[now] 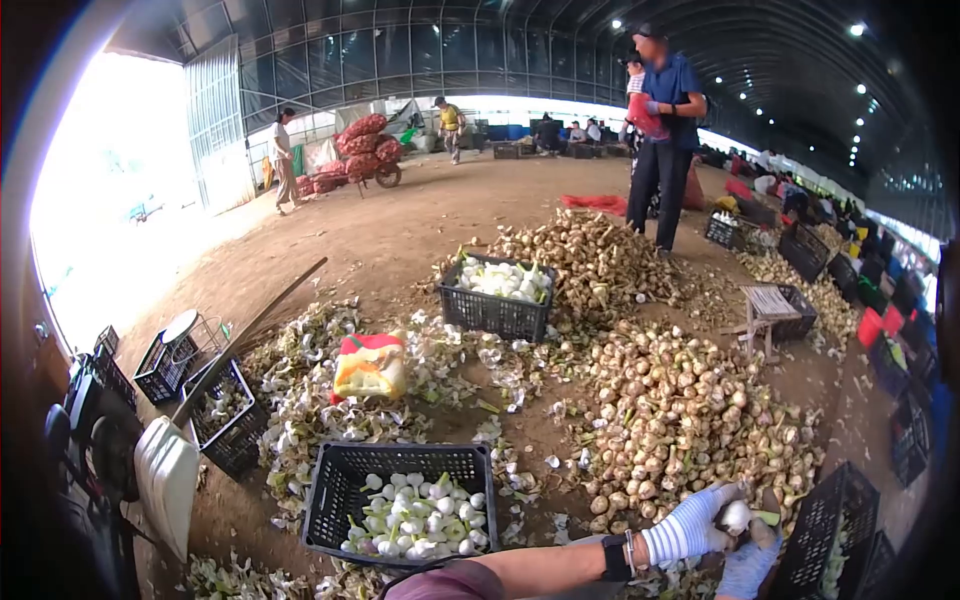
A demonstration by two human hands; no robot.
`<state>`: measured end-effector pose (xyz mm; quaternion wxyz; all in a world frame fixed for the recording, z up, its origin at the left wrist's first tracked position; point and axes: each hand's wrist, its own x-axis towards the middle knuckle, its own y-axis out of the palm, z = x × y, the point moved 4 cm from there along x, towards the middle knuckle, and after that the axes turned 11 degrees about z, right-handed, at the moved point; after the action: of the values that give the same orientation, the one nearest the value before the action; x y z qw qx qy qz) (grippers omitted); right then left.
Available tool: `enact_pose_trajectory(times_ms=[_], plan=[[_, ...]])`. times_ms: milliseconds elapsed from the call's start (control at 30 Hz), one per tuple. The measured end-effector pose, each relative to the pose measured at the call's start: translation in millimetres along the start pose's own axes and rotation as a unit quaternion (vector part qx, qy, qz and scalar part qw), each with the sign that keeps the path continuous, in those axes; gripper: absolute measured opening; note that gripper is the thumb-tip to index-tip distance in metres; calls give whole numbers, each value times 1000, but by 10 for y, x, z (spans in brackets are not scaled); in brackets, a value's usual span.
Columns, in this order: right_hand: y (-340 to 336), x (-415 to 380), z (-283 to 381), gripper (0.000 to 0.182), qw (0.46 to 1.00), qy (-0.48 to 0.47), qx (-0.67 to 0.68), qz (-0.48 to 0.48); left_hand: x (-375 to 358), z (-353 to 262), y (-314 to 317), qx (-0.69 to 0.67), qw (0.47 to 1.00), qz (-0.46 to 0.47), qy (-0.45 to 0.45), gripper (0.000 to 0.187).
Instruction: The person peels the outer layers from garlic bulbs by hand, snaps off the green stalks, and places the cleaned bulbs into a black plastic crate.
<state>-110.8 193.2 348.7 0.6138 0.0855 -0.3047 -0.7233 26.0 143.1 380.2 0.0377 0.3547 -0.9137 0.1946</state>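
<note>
At the lower right, my left hand (690, 525), in a white-and-blue striped glove, has its fingers closed around a white garlic bulb (735, 517) with a short green stem. My right hand (750, 568), in a bluish glove, is closed at the stem side of the same bulb. A small brown patch shows by the stem; I cannot make out what it is. Just beyond both hands lies a large heap of unpeeled garlic (670, 420). To the left of my arm stands a black crate (320, 500) holding peeled white bulbs (420, 515).
A black crate (860, 490) stands right beside my right hand. Ahead are another crate of white bulbs (500, 312), a second garlic heap (590, 260) and a colourful cushion (370, 368) on scattered peel. A long-handled tool (250, 330) leans at left. A person (668, 130) stands holding red netting.
</note>
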Motion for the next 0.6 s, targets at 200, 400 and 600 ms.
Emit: enact_pose_trajectory(times_ms=[200,400,600], plan=[[289,-138,212,38,985,25,-172,-18,12,92,-15,-358,932,53,-34,60],[296,-109,257,47,962,-3,-267,51,0,275,15,-486,873,18,-34,58],[-31,-124,-42,46,992,55,-107,-39,-38,25,-117,-28,988,-120,93,65]])
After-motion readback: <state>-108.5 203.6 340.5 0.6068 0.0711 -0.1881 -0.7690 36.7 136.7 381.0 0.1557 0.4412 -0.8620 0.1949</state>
